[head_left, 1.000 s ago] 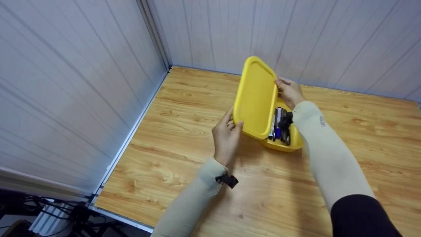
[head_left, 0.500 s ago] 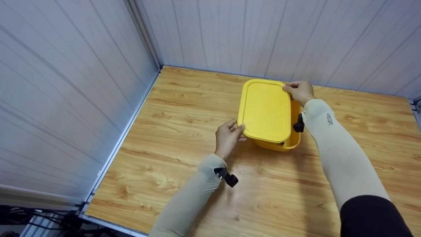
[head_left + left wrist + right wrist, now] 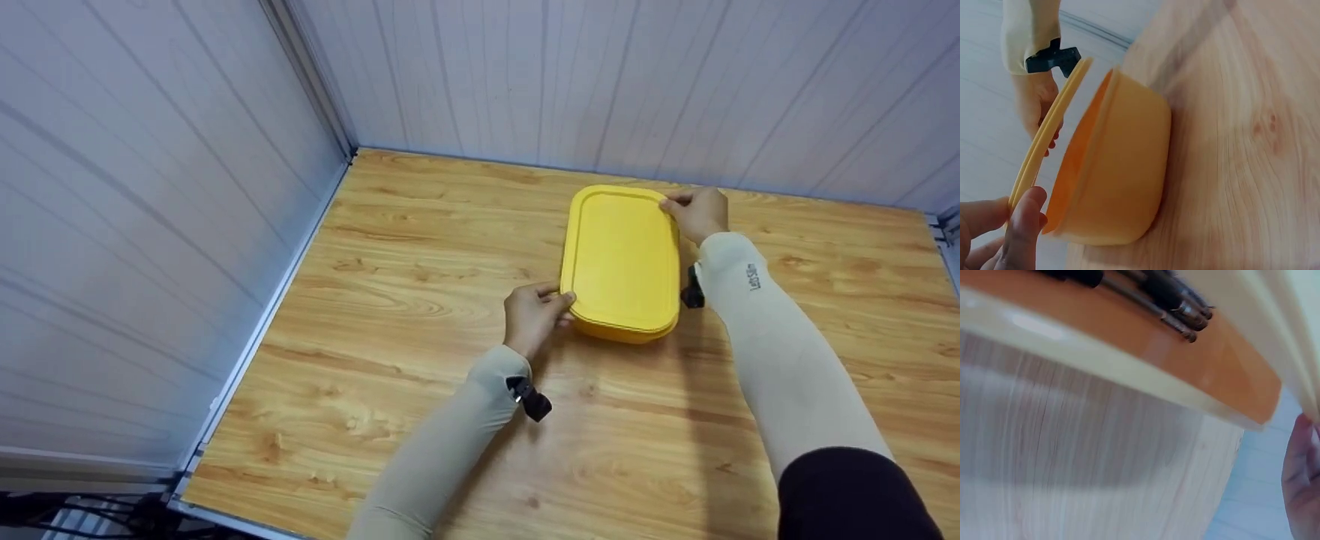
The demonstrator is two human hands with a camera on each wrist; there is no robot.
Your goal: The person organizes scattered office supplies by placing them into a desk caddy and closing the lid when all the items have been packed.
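Note:
A yellow lid (image 3: 622,255) lies flat side up over a yellow plastic box (image 3: 615,333) on the wood-grain table. My left hand (image 3: 534,315) pinches the lid's near left corner, thumb on top and fingers beneath. At the far right corner, my right hand (image 3: 701,214) grips the lid's edge. In the left wrist view a gap shows between the lid (image 3: 1044,135) and the rim of the box (image 3: 1123,169). Several dark pens (image 3: 1162,292) lie inside the box, seen in the right wrist view; from the head they are hidden under the lid.
Pale panel walls stand along the left (image 3: 150,225) and the back (image 3: 487,82) of the table (image 3: 375,330). The box is near the back wall. Black cables (image 3: 75,510) and a metal frame lie past the table's lower left edge.
The lid was tilted steeply up beside the box, with the pens showing. Both hands have lowered it to level and shifted it right, over the box.

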